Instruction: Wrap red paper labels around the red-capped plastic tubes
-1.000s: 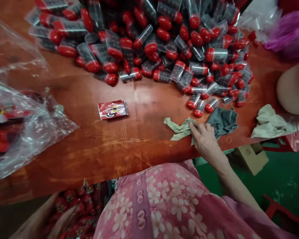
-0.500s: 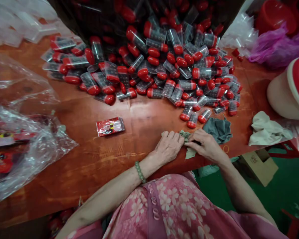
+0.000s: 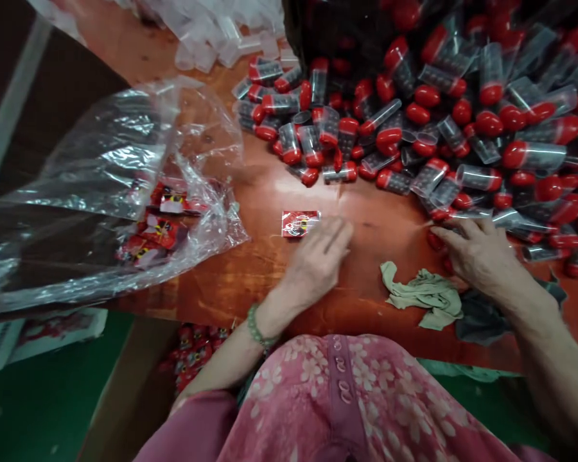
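Observation:
A small red printed packet (image 3: 293, 224) lies flat on the table. My left hand (image 3: 320, 260) is just right of it, slightly blurred, fingers stretched out and the near ones at the packet's right edge. My right hand (image 3: 486, 263) reaches over the near edge of a heap of clear tubes with red rounded ends (image 3: 479, 176). Its fingers are apart, and the tips are among the tubes. Whether they touch a tube cannot be made out. Between my hands lies a crumpled pale green cloth (image 3: 426, 295), with a dark grey cloth (image 3: 479, 317) beside it, partly under my right forearm.
On the left, a clear plastic bag (image 3: 115, 154) holds several red packets (image 3: 161, 231). Translucent white plastic pieces (image 3: 226, 35) are piled at the back. More red items (image 3: 197, 350) show below the front edge of the reddish-brown table (image 3: 250, 276).
The view has swung left. Both hands have left the pale green cloth, which now lies on the table. My left hand has moved to the packet, my right hand to the tubes.

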`<state>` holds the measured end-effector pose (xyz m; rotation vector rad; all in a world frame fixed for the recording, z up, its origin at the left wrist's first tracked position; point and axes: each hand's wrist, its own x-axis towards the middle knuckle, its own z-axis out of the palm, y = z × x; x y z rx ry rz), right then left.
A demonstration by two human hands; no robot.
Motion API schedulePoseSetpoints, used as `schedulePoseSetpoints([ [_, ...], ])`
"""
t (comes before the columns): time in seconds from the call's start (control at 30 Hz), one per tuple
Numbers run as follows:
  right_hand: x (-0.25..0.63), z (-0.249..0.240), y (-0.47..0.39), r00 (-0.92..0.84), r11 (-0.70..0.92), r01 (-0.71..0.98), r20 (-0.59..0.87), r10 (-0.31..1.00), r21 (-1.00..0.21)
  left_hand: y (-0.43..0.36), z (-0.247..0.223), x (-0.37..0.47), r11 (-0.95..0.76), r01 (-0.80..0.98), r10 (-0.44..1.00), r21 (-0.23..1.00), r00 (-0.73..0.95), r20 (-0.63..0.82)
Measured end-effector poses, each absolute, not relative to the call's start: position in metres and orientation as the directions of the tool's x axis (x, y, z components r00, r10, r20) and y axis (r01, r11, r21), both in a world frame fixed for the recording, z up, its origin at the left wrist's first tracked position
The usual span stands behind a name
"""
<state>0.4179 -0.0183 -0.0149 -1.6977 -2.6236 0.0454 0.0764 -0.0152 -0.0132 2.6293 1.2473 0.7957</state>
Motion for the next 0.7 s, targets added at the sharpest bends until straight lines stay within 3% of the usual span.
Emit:
schedulePoseSetpoints([
  [0.17,0.420,-0.024,-0.016,-0.515,0.513,0.852,0.010,0.857,-0.106,-0.002,-0.034,0.019,-0.526,0.817,0.839,0.234,0.455,0.297],
  [0.37,0.398,-0.016,-0.016,-0.467,0.466,0.884,-0.008,0.884,-0.047,0.005,-0.054,0.010,-0.579,0.750,0.805,0.320,0.464,0.370],
  [0.47,0.370,-0.006,-0.018,-0.445,0.444,0.890,0.016,0.895,-0.104,0.006,-0.055,0.006,-0.586,0.726,0.801,0.361,0.451,0.394],
  [0.53,0.348,0.003,-0.020,-0.431,0.424,0.872,0.030,0.902,-0.243,0.007,-0.053,0.004,-0.587,0.725,0.799,0.360,0.446,0.402],
  [0.6,0.325,0.012,-0.023,-0.412,0.379,0.804,0.031,0.911,-0.458,0.008,-0.049,0.004,-0.593,0.733,0.790,0.335,0.447,0.420],
  [0.7,0.290,0.018,-0.029,-0.314,0.185,0.615,-0.023,0.949,-0.767,0.010,-0.040,0.004,-0.628,0.731,0.755,0.268,0.487,0.439],
])
